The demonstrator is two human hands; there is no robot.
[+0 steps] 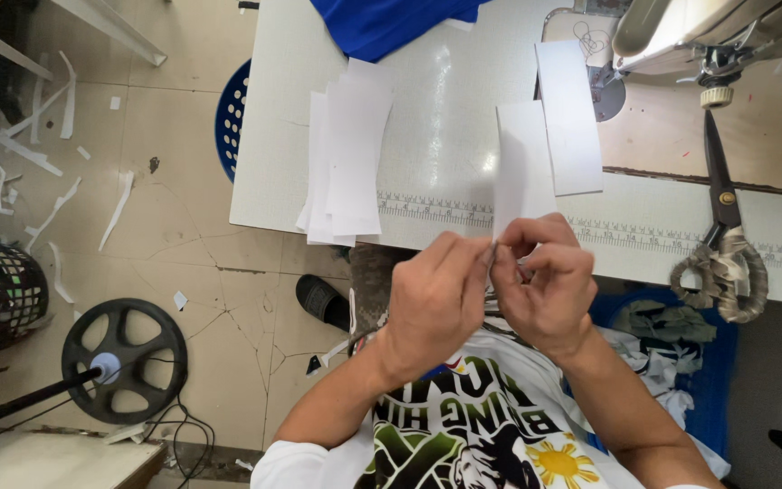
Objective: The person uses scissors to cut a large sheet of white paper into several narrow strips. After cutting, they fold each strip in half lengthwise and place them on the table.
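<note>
Fingers (pixel 486 258) of both my hands pinch one white strip (pixel 519 163) upright; a stack (pixel 346 163) waits on the desk (pixel 445 109), unhandled.

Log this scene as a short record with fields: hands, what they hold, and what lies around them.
left hand: fingers pinch the lower edge of a white strip
right hand: fingers pinch the same strip beside the left
strip: held upright above the table edge
table: white, ruler along its near edge
stack: white strips lying left of the hands
scissors: on the right, handles wrapped
sewing machine: top right
blue cloth: far edge
</note>
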